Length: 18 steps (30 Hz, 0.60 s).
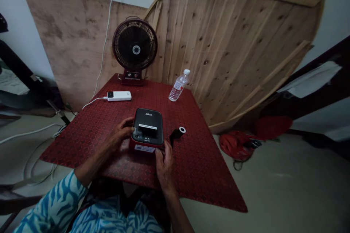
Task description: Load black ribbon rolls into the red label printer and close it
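A boxy black-topped device with red sides (148, 118), which looks like a small label printer, rests on the red patterned table. A pale strip stands up across its top, and a white sticker shows on its near face. My left hand (122, 133) is closed against its left side, thumb near the top edge. At the near right corner, my right hand (164, 164) grips it with thumb and fingers; some fingertips are hidden. Just right of the device lies a small black roll (177, 133) with a white core, its loose end trailing towards my right hand.
A fan (135, 49) stands at the table's far edge. A white power bank (119, 96) with a cable lies far left, and a water bottle (179, 85) stands far right. Behind leans a round wooden panel (218, 40). A red bag (235, 145) sits on the floor.
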Tool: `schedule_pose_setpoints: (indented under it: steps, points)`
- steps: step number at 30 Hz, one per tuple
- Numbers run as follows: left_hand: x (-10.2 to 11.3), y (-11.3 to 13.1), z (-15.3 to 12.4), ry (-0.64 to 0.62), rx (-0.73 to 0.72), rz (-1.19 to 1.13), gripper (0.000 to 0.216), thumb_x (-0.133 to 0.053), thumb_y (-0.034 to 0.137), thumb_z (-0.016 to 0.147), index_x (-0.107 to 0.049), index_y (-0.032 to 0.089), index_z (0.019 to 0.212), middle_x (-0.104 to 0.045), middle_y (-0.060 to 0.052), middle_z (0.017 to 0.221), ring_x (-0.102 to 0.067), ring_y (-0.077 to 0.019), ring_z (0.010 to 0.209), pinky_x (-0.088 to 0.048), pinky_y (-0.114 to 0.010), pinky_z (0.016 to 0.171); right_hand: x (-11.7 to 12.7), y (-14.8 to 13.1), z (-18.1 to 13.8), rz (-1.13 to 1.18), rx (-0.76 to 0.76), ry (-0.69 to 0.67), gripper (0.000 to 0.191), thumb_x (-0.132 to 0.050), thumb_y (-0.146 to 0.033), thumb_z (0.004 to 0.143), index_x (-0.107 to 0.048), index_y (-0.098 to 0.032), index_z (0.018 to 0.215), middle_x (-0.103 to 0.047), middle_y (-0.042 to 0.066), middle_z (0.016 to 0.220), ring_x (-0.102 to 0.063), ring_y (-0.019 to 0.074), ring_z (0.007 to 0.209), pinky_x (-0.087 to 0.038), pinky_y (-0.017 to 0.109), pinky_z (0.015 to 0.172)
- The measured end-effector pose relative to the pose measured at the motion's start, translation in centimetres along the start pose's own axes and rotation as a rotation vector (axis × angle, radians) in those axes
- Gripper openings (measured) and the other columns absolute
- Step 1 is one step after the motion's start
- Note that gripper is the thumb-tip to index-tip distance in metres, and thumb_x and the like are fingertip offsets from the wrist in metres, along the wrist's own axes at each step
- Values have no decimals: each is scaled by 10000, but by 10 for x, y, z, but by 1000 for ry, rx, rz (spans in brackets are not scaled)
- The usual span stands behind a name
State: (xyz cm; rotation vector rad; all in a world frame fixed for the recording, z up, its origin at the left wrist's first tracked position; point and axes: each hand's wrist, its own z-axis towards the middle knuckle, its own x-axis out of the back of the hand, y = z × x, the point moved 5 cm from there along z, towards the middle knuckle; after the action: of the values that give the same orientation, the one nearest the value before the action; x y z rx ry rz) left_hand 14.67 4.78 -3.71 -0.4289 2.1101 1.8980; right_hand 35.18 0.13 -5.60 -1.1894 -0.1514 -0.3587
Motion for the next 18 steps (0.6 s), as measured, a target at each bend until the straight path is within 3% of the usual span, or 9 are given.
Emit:
schedule_pose_setpoints:
  steps: [4,9,18]
  points:
    - [0,3,0,13,16,28,558,-699,266,642,-590,213,1187,-684,-87,1087,-663,-246,940,-529,-357,806,-1,2,-1,14,-21,-18,419,-423,-365,916,-464,-189,1295,-532,121,1303,-504,229,1210,-403,442,1026]
    - [-1,1,4,57,40,23,568,-660,185,583,-609,212,1147,-692,-75,1058,-668,-243,915,-540,-343,751,-1,5,-3,23,-59,1,455,-432,-399,906,-456,-178,1303,-510,129,1329,-459,245,1258,-377,459,1048]
    - [-3,5,4,61,30,17,591,-615,171,550,-590,195,1140,-655,-94,1164,-656,-265,959,-531,-337,718,-3,1,-4,67,-62,-20,445,-439,-369,910,-439,-194,1319,-501,126,1331,-479,241,1242,-411,442,1031]
